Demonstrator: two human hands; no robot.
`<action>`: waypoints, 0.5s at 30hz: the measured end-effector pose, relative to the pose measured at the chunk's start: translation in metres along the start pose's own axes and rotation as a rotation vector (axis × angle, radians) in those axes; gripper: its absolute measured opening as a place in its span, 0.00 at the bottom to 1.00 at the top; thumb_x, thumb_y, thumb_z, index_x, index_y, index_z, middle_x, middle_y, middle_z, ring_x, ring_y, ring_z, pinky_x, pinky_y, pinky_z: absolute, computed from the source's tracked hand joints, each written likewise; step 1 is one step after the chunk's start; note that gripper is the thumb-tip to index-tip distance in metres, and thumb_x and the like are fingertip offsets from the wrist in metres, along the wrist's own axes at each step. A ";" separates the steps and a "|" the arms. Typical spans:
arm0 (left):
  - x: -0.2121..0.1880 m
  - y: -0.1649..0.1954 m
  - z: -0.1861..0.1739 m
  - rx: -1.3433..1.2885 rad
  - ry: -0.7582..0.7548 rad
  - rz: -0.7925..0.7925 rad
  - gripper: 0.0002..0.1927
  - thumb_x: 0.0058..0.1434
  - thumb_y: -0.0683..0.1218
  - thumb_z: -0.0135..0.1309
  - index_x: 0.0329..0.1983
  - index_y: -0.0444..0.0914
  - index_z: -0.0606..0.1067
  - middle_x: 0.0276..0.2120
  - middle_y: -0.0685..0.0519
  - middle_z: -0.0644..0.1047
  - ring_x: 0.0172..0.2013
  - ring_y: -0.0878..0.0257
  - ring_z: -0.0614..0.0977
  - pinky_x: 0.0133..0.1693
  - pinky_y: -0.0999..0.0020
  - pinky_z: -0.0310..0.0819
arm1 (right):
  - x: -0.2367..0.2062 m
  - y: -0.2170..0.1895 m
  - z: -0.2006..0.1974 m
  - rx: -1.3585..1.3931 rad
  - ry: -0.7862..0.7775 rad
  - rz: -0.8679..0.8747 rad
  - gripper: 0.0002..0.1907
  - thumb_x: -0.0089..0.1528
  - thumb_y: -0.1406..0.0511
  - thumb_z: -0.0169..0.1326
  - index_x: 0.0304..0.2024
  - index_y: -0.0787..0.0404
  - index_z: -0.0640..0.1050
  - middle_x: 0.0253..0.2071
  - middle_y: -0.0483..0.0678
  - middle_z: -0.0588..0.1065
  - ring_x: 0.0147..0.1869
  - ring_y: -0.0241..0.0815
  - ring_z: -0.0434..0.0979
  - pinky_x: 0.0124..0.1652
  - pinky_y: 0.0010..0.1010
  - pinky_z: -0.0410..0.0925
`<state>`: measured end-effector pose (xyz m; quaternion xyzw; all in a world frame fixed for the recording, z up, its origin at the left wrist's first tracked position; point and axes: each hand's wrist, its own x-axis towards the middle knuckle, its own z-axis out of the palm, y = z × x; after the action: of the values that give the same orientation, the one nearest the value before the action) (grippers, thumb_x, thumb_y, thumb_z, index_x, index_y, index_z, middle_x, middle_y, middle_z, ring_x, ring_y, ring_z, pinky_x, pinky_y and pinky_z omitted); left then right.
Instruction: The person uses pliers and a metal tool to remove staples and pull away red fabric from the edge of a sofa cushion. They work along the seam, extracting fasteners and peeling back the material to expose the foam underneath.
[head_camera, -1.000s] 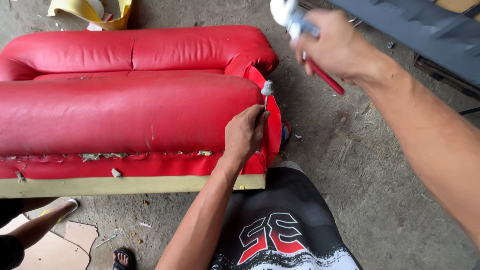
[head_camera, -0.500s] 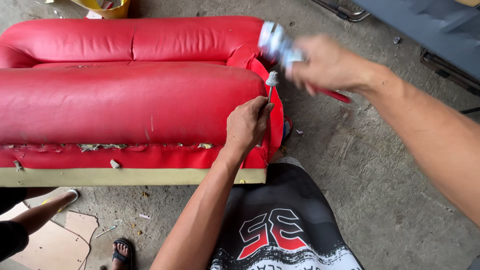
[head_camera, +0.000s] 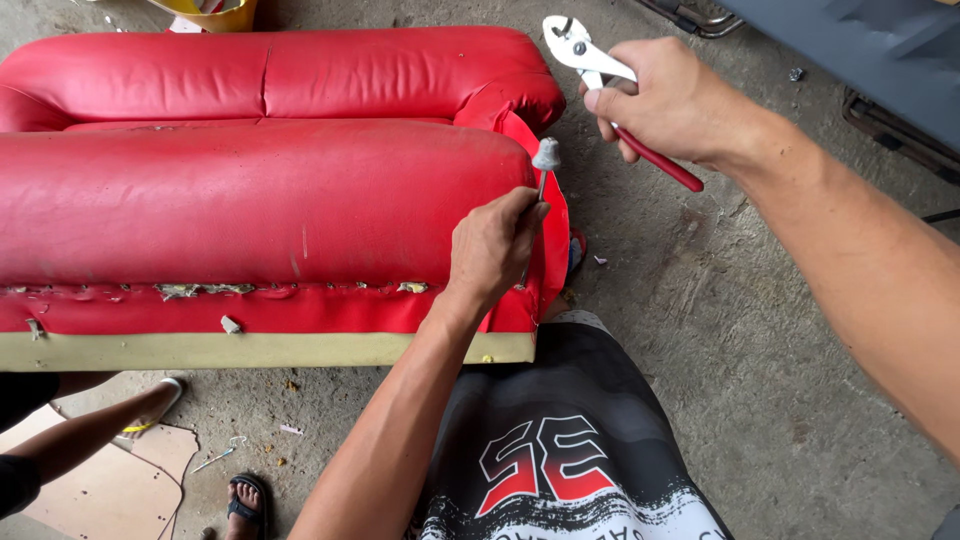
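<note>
Your left hand (head_camera: 495, 245) is clenched round a slim tool shaft (head_camera: 541, 185), gray knob on top, stood near upright at the right end of the red sofa cushion (head_camera: 260, 205), tip hidden at the vinyl edge. Your right hand (head_camera: 672, 100) grips red-handled pliers (head_camera: 600, 75), raised above and to the right of that knob, metal head pointing far-left. So the knob sits below-left of the pliers, w/ clear air between. Shaft's long axis runs near-to-far, almost vertical.

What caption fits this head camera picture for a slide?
Left hand holds a metal rod against a red seat cushion; right hand raises red-handled pliers.
</note>
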<state>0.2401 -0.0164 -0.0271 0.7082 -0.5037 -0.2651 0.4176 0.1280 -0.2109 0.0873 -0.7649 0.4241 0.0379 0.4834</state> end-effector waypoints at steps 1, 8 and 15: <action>-0.003 0.000 0.001 0.008 0.004 0.023 0.10 0.69 0.52 0.54 0.43 0.40 0.77 0.33 0.48 0.81 0.35 0.47 0.83 0.33 0.53 0.74 | -0.001 0.001 0.002 0.006 -0.010 0.004 0.07 0.69 0.66 0.51 0.41 0.65 0.75 0.26 0.46 0.75 0.23 0.33 0.74 0.24 0.26 0.69; -0.010 -0.001 0.005 0.023 0.024 0.076 0.10 0.70 0.52 0.52 0.43 0.41 0.76 0.33 0.50 0.80 0.33 0.48 0.82 0.31 0.54 0.73 | -0.001 0.006 -0.014 -0.091 0.016 0.011 0.09 0.71 0.64 0.49 0.40 0.64 0.75 0.26 0.46 0.75 0.24 0.33 0.75 0.25 0.28 0.71; -0.002 0.004 0.005 0.086 -0.026 0.040 0.11 0.69 0.53 0.53 0.41 0.42 0.77 0.32 0.50 0.81 0.33 0.48 0.82 0.30 0.53 0.72 | -0.012 -0.007 -0.001 -0.019 0.059 -0.089 0.10 0.73 0.64 0.47 0.42 0.66 0.74 0.28 0.48 0.75 0.24 0.34 0.74 0.25 0.28 0.71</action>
<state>0.2332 -0.0169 -0.0260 0.7119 -0.5341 -0.2439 0.3853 0.1248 -0.2033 0.0985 -0.7884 0.4034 -0.0021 0.4645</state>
